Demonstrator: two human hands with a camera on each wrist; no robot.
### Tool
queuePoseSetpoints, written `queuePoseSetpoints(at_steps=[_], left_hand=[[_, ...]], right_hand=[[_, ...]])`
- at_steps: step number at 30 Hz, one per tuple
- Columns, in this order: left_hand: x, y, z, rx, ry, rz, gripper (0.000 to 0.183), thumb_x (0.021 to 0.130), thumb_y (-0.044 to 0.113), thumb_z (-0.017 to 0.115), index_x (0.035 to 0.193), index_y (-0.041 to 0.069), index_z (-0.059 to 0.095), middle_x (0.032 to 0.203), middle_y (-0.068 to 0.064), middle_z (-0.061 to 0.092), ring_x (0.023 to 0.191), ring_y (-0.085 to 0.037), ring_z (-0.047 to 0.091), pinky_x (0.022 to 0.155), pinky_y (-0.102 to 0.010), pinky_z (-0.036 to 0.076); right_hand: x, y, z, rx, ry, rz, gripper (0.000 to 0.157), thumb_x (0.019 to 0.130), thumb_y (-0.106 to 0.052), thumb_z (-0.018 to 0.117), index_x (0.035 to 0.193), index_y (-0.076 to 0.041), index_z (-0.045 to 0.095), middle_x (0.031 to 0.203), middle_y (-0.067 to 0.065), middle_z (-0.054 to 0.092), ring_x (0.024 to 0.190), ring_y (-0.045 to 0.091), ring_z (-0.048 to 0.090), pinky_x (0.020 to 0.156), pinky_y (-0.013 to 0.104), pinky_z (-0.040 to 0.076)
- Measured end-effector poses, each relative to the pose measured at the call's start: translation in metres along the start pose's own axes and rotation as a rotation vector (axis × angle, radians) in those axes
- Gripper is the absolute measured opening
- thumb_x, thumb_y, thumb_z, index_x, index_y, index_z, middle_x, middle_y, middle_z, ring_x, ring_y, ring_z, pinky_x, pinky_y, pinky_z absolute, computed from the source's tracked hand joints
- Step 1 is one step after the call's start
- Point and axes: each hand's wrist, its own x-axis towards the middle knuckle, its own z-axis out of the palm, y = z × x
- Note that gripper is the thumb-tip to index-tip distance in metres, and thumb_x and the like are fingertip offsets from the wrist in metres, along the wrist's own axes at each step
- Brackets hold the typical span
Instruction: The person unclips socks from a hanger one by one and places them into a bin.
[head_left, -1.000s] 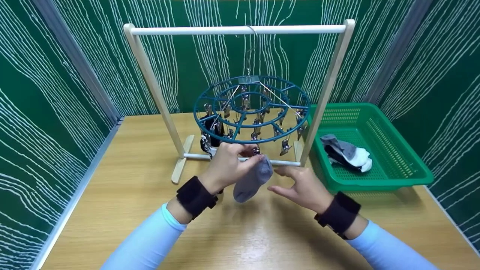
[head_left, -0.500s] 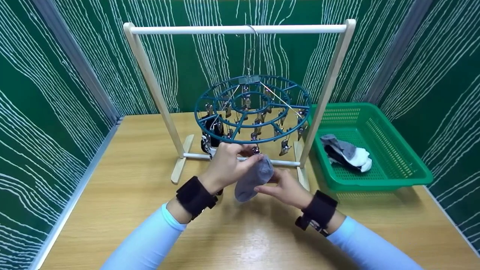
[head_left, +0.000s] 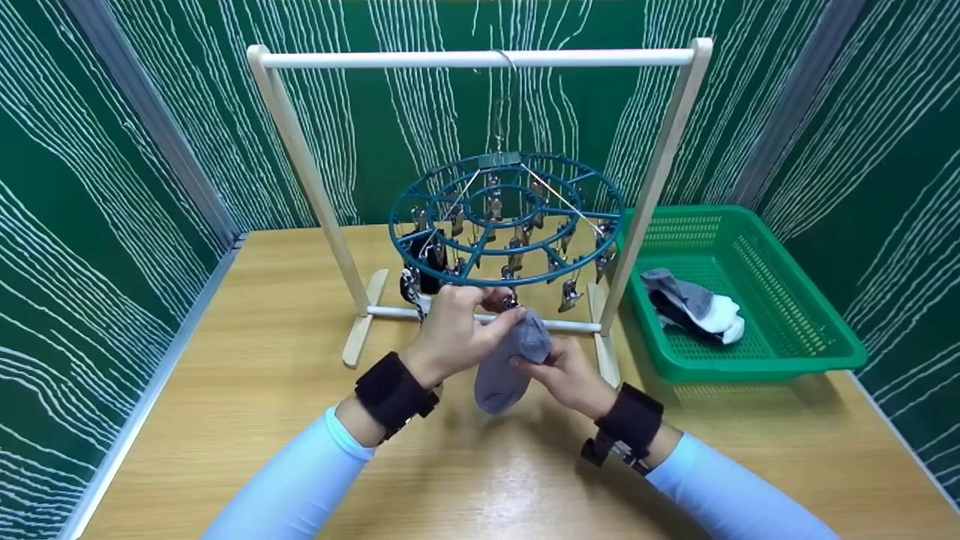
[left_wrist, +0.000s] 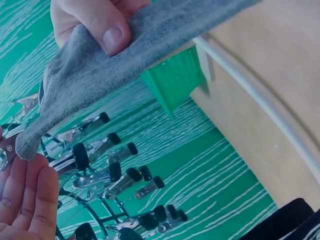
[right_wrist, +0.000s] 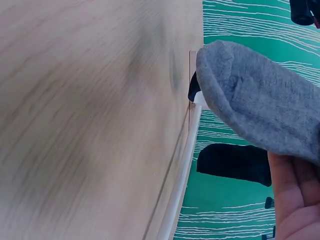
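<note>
A grey sock [head_left: 500,384] hangs, toe down, below the front rim of a round blue-green clip hanger [head_left: 480,280]. My left hand [head_left: 459,326] pinches a metal clip [head_left: 510,301] at the sock's upper edge; in the left wrist view a corner of the sock [left_wrist: 75,80] meets this clip [left_wrist: 7,150] beside my fingertips. With thumb in front and fingers behind, my right hand [head_left: 571,379] grips the sock's side just below the cuff. The right wrist view shows the sock's foot [right_wrist: 255,95] stretching out from my fingers.
The hanger hangs by a hook from the white bar [head_left: 390,61] of a wooden stand [head_left: 300,172]. Several metal clips dangle from its rings, and black-and-white socks [head_left: 426,262] hang at its left. At right, a green basket [head_left: 757,367] holds grey, white and black socks [head_left: 694,306].
My right hand has come in from the right and taken hold of the grey sock. The sock's toe has swung slightly right. My left hand has stayed at the clip.
</note>
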Motion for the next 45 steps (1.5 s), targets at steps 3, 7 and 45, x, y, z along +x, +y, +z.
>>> queuePoseSetpoints(at_steps=[3, 7, 45], left_hand=[[0.000, 0.001, 0.000, 0.014, 0.008, 0.009, 0.019, 0.099, 0.013, 0.079, 0.103, -0.005, 0.080, 0.096, -0.018, 0.083, 0.089, -0.029, 0.082, 0.076, -0.042, 0.067], [0.000, 0.003, 0.000, 0.022, 0.004, 0.012, 0.014, 0.099, 0.010, 0.078, 0.100, -0.003, 0.079, 0.094, -0.016, 0.083, 0.088, -0.028, 0.081, 0.077, -0.042, 0.066], [-0.006, 0.008, -0.002, 0.111, 0.065, -0.056, 0.022, 0.096, 0.021, 0.084, 0.095, -0.002, 0.082, 0.092, -0.017, 0.083, 0.084, -0.033, 0.075, 0.086, -0.046, 0.051]], right_hand=[[0.000, -0.002, -0.001, -0.003, -0.010, 0.023, 0.025, 0.096, 0.005, 0.074, 0.117, 0.018, 0.073, 0.114, 0.033, 0.077, 0.106, 0.015, 0.078, 0.093, 0.021, 0.060], [-0.001, -0.002, -0.002, -0.013, -0.026, 0.036, 0.027, 0.097, 0.003, 0.074, 0.119, 0.017, 0.073, 0.116, 0.031, 0.078, 0.111, 0.038, 0.079, 0.096, 0.025, 0.061], [-0.028, -0.027, -0.086, -0.168, 0.066, -0.007, 0.025, 0.093, 0.009, 0.076, 0.118, 0.008, 0.077, 0.120, 0.027, 0.078, 0.103, -0.003, 0.074, 0.089, 0.027, 0.065]])
